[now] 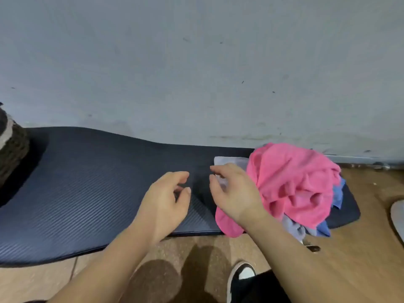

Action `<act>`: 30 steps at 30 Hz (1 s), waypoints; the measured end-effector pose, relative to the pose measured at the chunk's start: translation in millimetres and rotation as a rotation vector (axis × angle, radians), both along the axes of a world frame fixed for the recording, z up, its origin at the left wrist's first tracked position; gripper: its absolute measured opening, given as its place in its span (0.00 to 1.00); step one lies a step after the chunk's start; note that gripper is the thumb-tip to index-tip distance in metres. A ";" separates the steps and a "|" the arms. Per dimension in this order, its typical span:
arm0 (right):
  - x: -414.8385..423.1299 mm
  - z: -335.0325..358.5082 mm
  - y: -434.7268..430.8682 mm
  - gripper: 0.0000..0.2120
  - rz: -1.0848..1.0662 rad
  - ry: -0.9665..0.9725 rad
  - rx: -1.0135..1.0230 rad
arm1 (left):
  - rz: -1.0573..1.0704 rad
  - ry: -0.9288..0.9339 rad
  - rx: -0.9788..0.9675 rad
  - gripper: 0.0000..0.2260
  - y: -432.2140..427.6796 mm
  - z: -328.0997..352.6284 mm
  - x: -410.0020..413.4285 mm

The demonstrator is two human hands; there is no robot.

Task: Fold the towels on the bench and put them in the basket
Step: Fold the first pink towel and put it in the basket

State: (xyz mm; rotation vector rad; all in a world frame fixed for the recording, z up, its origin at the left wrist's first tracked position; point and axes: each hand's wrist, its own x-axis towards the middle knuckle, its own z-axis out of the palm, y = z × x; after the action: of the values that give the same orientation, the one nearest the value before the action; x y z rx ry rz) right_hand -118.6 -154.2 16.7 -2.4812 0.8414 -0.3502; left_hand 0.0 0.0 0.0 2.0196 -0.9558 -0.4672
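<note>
A crumpled pink towel tops a heap at the right end of the dark blue ribbed bench pad. Under it lie a pale lilac towel and blue cloth, mostly hidden. My right hand hovers at the heap's left edge, fingers curled and apart, fingertips over the pale towel; whether it grips the cloth is unclear. My left hand floats just left of it over bare pad, fingers loosely bent, holding nothing. A dark woven basket stands at the pad's far left, cut off by the frame.
A grey wall rises straight behind the bench. Below the pad is tan floor. A black-and-white shoe shows at the bottom. A white object is cut off at the right edge.
</note>
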 end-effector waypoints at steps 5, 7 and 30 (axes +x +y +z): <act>-27.3 17.0 -33.2 0.20 -0.131 0.081 -0.452 | -0.081 0.002 0.013 0.18 4.1 29.3 -18.8; -35.1 25.3 -60.8 0.26 -0.255 0.347 -0.503 | -0.020 0.067 -0.010 0.17 1.3 41.4 -27.1; -35.9 172.8 8.0 0.09 0.053 -0.876 0.394 | -0.008 0.500 -0.360 0.10 -70.3 188.7 -38.1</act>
State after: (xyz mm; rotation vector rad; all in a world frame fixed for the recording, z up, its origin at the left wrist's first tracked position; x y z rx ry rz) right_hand -154.5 -146.2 189.5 -1.7078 0.4092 -1.0348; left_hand -38.1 -70.3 188.7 1.4768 -0.6785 -0.7077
